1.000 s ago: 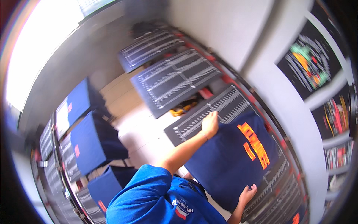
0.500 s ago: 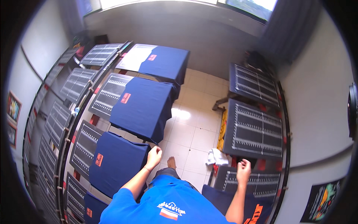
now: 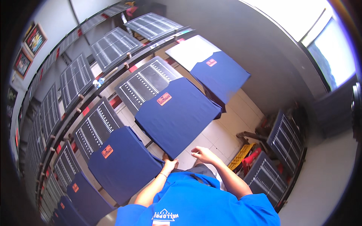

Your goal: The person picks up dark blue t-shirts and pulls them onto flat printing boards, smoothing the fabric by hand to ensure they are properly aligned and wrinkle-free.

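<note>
Navy T-shirts are stretched over flat dark printing boards, each with a small orange-red printed patch near the neck. My left hand is at the near corner of the middle navy T-shirt, its fingers curled at the hem and partly hidden. Just left of that hand lies the corner of a nearer navy shirt. My right hand hovers over the floor right of the middle shirt, fingers loosely bent and holding nothing.
Another navy shirt covers the far board, beside a white sheet. Bare dark boards line a long rail on the left. More boards and a yellow crate stand at the right, below the grey wall.
My view has turned left toward the row of shirts. My right hand has come across from the right-hand boards, while my left hand has moved to the middle shirt's near corner.
</note>
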The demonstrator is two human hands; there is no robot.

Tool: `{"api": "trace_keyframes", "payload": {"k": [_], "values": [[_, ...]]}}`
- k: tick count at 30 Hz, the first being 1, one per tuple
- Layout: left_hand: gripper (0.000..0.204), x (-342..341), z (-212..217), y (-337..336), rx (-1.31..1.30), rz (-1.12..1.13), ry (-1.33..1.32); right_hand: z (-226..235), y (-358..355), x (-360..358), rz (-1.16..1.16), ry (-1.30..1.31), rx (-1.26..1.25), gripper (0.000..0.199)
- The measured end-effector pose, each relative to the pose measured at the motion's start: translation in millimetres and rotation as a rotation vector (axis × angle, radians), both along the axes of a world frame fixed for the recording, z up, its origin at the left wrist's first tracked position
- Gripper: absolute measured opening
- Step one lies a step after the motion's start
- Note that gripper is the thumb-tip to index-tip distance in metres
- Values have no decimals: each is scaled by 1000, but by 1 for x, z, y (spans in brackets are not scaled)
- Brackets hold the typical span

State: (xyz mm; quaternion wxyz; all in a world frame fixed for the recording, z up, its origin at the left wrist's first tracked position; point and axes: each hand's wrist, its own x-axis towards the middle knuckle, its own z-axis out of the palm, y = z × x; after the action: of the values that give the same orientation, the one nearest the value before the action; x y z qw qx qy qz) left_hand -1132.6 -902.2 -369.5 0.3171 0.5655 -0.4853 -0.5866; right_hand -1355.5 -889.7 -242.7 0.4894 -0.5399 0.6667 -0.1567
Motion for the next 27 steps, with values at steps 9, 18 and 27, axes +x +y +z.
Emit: {"api": "trace_keyframes", "payload": {"k": [9, 18, 27], "values": [[27, -13, 122, 25, 104, 93, 108, 28, -61, -29, 876, -337, 177, 46], [47, -132, 197, -97, -203, 86, 251, 90, -141, -102, 350, -823, 142, 25], [42, -321, 139, -126, -16, -742, 968, 243, -226, -180, 236, -1358, -146, 67]]}}
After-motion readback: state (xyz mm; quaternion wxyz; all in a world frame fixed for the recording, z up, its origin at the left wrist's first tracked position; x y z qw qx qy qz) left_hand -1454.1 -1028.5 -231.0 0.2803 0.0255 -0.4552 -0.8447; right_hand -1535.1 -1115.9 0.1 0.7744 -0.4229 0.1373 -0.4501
